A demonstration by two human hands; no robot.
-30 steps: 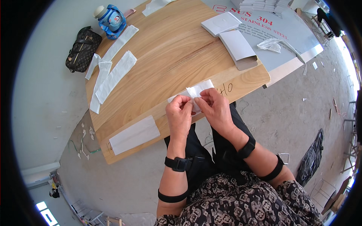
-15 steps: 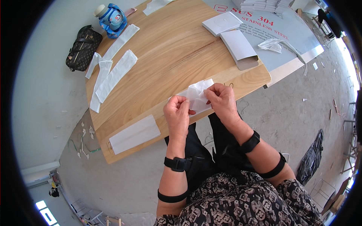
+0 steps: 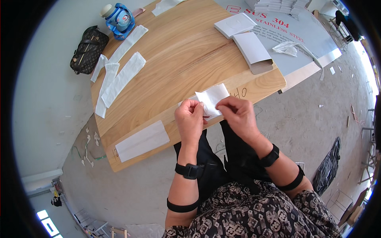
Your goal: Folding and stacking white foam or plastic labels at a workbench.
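One thin white sheet point(image 3: 207, 99) mid-frame's flatter now, so more opened out; left hand point(image 3: 189, 119) pinches it, right hand point(image 3: 240, 115)'s grip, can't tell.

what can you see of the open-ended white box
The white box looks like thin cardboard: plain, rectangular, lying flat, its open end toward the person, showing a shadowed inside and a flap. It rests on the wooden table, near the right edge. Neither the left hand nor right hand touches it.
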